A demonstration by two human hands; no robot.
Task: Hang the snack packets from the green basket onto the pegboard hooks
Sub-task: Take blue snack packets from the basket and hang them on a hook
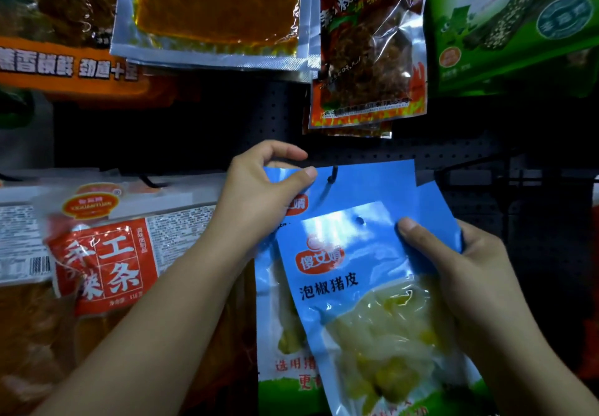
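Observation:
A blue snack packet (366, 185) hangs on a black hook (332, 174) of the dark pegboard (405, 153). My left hand (259, 195) pinches its top left corner between thumb and fingers. In front of it and lower, my right hand (453, 266) grips a second blue packet (363, 286) by its right edge, thumb on the front. That packet is tilted, its punch hole below the hook. The green basket is out of view.
Red and orange packets (103, 260) hang at the left. Above hang a silver packet with orange contents (210, 10), a red flame-print packet (369, 46) and a green seaweed packet (512, 26). A bare black hook (479, 159) juts out at the right.

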